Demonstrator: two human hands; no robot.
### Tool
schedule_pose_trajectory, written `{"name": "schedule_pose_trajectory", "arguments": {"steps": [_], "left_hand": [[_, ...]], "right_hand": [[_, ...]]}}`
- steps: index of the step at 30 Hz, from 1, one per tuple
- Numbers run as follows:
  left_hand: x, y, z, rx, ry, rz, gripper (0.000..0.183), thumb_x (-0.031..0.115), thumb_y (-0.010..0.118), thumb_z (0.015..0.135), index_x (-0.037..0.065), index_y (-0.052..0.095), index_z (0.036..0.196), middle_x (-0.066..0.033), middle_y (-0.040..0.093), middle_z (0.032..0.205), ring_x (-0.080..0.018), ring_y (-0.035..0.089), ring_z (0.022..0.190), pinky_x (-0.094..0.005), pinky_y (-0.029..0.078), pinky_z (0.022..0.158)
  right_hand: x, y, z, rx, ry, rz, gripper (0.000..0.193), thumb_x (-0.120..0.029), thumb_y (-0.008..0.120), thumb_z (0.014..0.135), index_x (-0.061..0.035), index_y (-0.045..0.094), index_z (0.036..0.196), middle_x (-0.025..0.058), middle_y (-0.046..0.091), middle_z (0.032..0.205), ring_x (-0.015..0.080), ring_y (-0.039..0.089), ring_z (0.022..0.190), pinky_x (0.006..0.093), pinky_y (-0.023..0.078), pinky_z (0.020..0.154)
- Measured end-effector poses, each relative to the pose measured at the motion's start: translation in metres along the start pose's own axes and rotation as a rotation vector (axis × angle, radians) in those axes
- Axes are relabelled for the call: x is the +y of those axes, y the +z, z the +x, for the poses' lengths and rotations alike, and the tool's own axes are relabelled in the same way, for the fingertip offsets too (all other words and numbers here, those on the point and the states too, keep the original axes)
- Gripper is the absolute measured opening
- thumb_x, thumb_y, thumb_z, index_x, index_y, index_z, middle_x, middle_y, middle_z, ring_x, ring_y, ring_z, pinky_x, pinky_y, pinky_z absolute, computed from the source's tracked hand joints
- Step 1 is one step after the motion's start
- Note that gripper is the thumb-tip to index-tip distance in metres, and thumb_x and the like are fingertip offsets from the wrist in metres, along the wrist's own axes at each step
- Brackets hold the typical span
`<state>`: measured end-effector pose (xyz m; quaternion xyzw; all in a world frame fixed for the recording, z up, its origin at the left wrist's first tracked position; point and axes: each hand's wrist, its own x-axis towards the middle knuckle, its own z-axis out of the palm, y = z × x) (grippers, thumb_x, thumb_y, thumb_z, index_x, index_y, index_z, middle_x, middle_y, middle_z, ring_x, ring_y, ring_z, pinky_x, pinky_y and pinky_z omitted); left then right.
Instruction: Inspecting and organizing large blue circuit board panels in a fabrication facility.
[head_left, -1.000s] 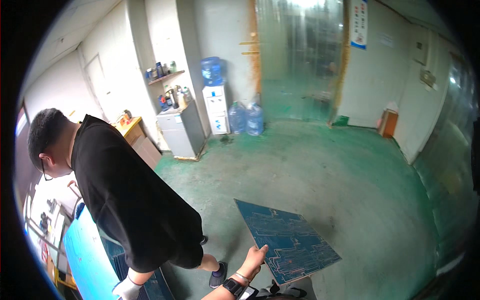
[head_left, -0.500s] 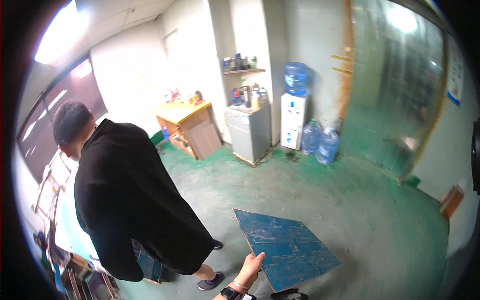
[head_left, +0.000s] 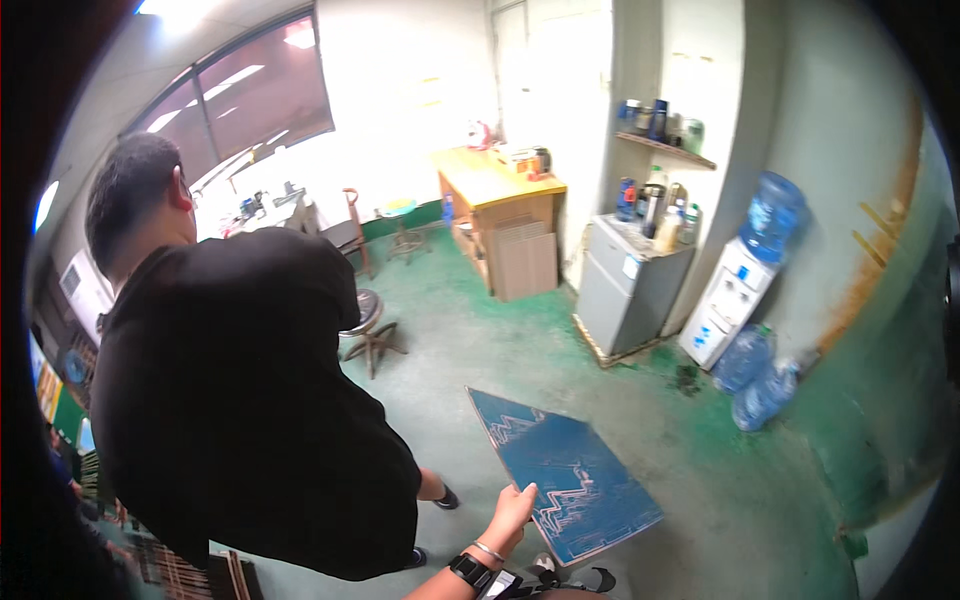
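Note:
My left hand [head_left: 512,512] comes in from the lower edge, with a bracelet and a dark watch on its wrist. It is closed on the left edge of a flat blue circuit board panel [head_left: 585,475], the thumb lying on top and the other fingers mostly hidden beneath. Copper-coloured traces run over the panel's face. It hangs tilted above the floor, in front of my feet. My right hand does not appear.
Close on the left stands a person in black [head_left: 250,400], back turned. Beyond are a stool [head_left: 368,312], a yellow-topped desk [head_left: 500,180], a small grey fridge [head_left: 630,285], a water dispenser [head_left: 730,300] and large water bottles [head_left: 765,395]. Slatted racks [head_left: 175,570] show at lower left.
My view has swung left, bringing the stools and more of the window into sight. The person in black appears closer and more upright. The panel stays in my left hand, its tilt slightly changed.

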<state>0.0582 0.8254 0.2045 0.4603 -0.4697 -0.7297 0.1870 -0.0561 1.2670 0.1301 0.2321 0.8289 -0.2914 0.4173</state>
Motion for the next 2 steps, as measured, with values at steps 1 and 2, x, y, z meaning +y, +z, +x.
{"name": "schedule_pose_trajectory", "arguments": {"steps": [1, 2], "left_hand": [[0.006, -0.002, 0.012, 0.026, 0.045, -0.034, 0.026, 0.016, 0.048, 0.086, -0.005, 0.056, 0.099, -0.0067, 0.059, 0.084, -0.0127, 0.051, 0.066, -0.0285, 0.043, 0.058], [0.018, -0.005, 0.020, 0.051, 0.065, -0.095, 0.027, 0.018, 0.050, 0.086, -0.005, 0.056, 0.099, -0.0062, 0.058, 0.083, -0.0120, 0.048, 0.064, -0.0281, 0.041, 0.056]], "right_hand": [[-0.023, 0.014, 0.004, -0.063, -0.029, -0.077, 0.036, -0.033, 0.042, 0.092, -0.0029, 0.057, 0.105, 0.0020, 0.051, 0.079, 0.0146, 0.046, 0.071, 0.0305, 0.039, 0.065], [-0.044, 0.019, 0.009, -0.085, -0.039, -0.098, 0.036, -0.033, 0.042, 0.092, -0.0029, 0.057, 0.105, 0.0020, 0.051, 0.079, 0.0146, 0.046, 0.071, 0.0305, 0.039, 0.065]]}}
